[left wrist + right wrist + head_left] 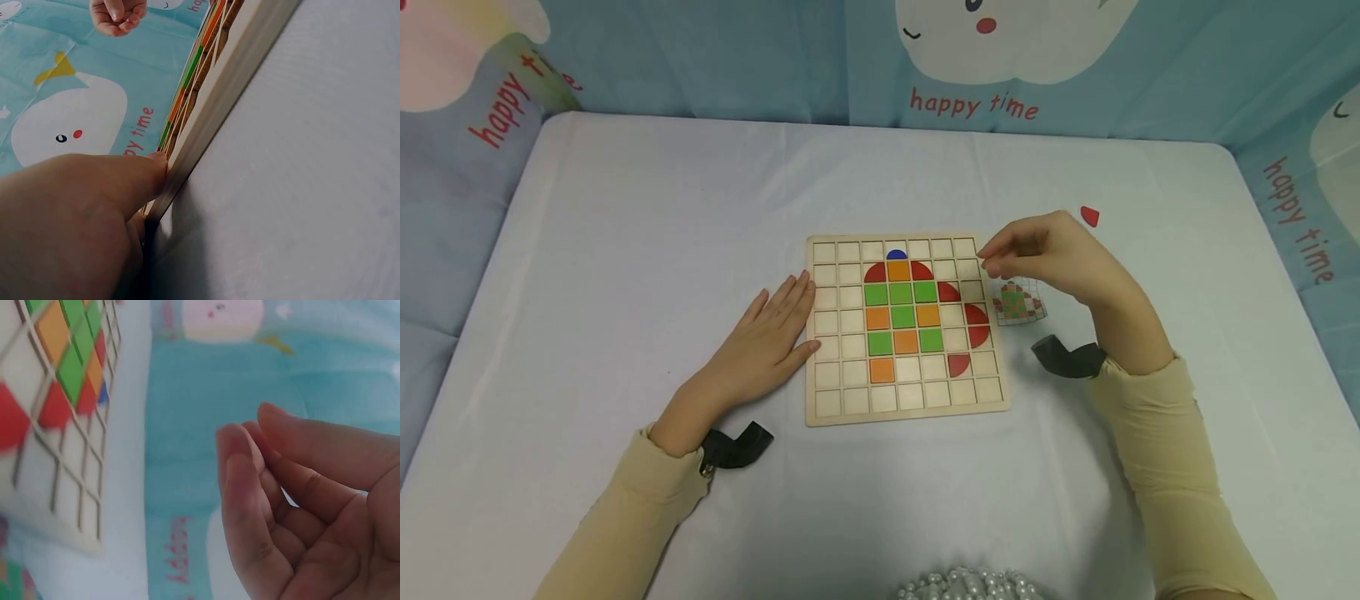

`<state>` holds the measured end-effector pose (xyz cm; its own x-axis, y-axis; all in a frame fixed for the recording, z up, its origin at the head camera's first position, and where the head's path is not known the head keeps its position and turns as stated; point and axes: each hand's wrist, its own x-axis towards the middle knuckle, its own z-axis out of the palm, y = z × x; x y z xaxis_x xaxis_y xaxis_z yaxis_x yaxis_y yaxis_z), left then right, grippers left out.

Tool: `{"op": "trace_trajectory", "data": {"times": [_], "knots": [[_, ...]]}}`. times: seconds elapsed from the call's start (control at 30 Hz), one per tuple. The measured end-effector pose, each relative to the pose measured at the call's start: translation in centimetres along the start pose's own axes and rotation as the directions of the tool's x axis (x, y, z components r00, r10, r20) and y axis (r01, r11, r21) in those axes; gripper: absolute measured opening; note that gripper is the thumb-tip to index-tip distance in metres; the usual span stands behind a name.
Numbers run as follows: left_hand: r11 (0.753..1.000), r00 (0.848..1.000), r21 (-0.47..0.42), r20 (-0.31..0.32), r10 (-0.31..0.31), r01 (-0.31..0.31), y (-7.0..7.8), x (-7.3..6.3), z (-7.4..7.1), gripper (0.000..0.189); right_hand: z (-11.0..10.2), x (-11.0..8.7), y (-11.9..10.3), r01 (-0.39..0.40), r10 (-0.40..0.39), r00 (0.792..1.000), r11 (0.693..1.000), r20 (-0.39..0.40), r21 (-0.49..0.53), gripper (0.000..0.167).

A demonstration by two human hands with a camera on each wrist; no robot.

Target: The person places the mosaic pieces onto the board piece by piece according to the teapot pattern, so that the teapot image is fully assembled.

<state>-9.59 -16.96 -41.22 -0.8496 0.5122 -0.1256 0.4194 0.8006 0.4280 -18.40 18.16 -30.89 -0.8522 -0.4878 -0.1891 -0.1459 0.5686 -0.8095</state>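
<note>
A square wooden grid board (828, 403) lies on the white table. Green squares (902, 316), orange squares (906, 342), red quarter-round pieces (958, 364) and a blue half-round piece (897, 255) sit in its cells. My left hand (763, 346) rests flat against the board's left side, fingers extended; in the left wrist view its thumb touches the edge. Above the upper right corner hovers my right hand (1048, 254), fingers loosely bent. In the right wrist view this hand (312, 512) shows nothing between thumb and fingers.
A small printed pattern card (1019, 302) lies right of the board, partly under the right hand. One loose red piece (1090, 217) is on the table beyond that hand. Blue cloth printed with whales (722, 62) borders the table. White beads (966, 583) show at the near edge.
</note>
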Motion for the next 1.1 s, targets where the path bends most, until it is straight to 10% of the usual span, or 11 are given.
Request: {"op": "trace_trajectory", "data": {"times": [1.1], "knots": [[1.000,1.000,0.003,-0.001,-0.003,0.003,0.2,-0.1,-0.2,0.070,-6.6,0.8,8.4,-0.344,0.327,0.928,0.936,-0.179,-0.070,0.032]]}}
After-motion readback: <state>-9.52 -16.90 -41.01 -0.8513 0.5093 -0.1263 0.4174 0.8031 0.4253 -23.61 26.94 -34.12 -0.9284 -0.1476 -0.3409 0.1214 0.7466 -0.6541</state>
